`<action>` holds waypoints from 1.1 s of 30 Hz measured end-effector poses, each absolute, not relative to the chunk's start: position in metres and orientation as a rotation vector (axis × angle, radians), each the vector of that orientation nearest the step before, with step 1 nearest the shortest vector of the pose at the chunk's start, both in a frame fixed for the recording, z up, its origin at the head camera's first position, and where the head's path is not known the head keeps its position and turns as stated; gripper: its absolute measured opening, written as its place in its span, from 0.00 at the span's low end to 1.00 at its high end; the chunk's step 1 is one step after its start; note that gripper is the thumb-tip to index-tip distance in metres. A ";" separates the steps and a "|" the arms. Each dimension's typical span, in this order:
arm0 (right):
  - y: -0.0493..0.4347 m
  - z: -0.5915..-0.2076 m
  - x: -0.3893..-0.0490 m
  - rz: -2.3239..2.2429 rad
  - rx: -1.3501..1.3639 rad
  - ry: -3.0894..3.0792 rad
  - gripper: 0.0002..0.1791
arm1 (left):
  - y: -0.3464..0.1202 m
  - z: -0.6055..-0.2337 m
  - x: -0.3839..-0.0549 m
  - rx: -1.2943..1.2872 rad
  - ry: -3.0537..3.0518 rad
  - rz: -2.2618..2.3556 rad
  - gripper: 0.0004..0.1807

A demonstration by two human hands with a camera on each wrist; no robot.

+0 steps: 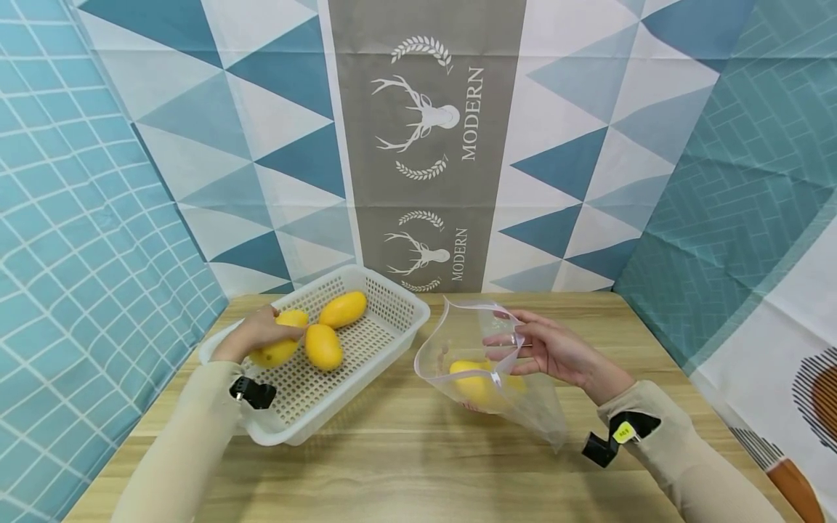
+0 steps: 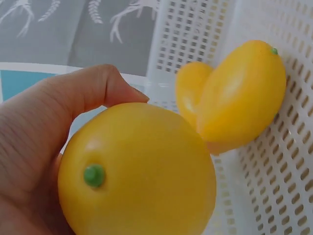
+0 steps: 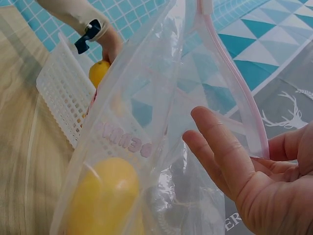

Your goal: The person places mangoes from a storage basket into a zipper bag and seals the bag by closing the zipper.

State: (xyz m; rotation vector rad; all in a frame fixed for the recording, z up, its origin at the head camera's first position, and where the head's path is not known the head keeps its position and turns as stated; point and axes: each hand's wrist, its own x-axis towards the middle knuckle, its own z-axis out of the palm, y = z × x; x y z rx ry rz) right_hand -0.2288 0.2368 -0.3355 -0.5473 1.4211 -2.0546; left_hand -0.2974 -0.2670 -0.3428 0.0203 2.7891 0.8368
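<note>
My left hand (image 1: 261,334) grips a yellow mango (image 2: 142,171) with a green stem tip, inside the white basket (image 1: 356,385). Beside it in the basket lie two more mangoes, one (image 1: 344,310) toward the back and another (image 1: 323,347) closer to the front. On the right, my right hand (image 1: 556,349) pinches the rim of a clear zip bag (image 3: 161,88) with a pinkish edge, its mouth parted. Two of its fingers (image 3: 222,152) extend along the bag. Low in the bag, yellow fruit (image 1: 474,385) shows through the plastic.
Both things rest on a wood-grain table (image 1: 392,472). A patterned cloth (image 1: 425,145) with deer heads hangs behind it, a blue tiled sheet (image 1: 78,218) at the left and a teal sheet (image 1: 752,181) at the right. The basket stands left of the bag.
</note>
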 end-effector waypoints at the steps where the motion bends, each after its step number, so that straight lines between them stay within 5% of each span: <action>1: 0.237 -0.336 -0.229 -2.053 -0.548 1.423 0.28 | -0.267 -0.341 -0.297 0.027 2.788 0.854 0.47; 33: 0.236 -0.336 -0.230 -2.063 -0.554 1.412 0.22 | -0.213 -0.306 -0.276 0.533 2.715 1.081 0.45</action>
